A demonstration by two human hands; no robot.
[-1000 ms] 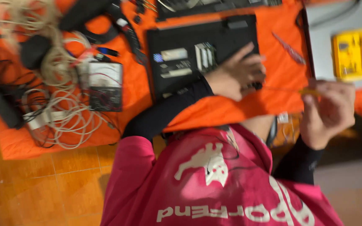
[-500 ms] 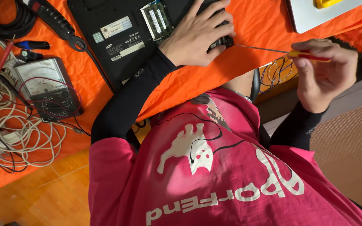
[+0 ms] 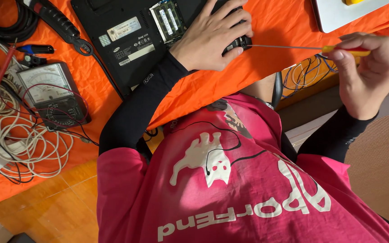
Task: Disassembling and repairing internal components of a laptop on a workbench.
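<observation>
left hand (image 3: 212,38) lies flat, gripping nothing, on an upturned black laptop (image 3: 136,40) at twelve o'clock. right hand (image 3: 368,74), at two o'clock, pinches a yellow-handled screwdriver (image 3: 302,48), its tip touching the laptop's edge.

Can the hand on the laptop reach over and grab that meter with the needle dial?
Probably yes: the left hand lies on the laptop, and only bare orange cloth separates laptop and analog multimeter.

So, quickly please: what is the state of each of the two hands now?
Left hand: open, lying flat on the black laptop.
Right hand: closed, holding the yellow-handled screwdriver.
</observation>
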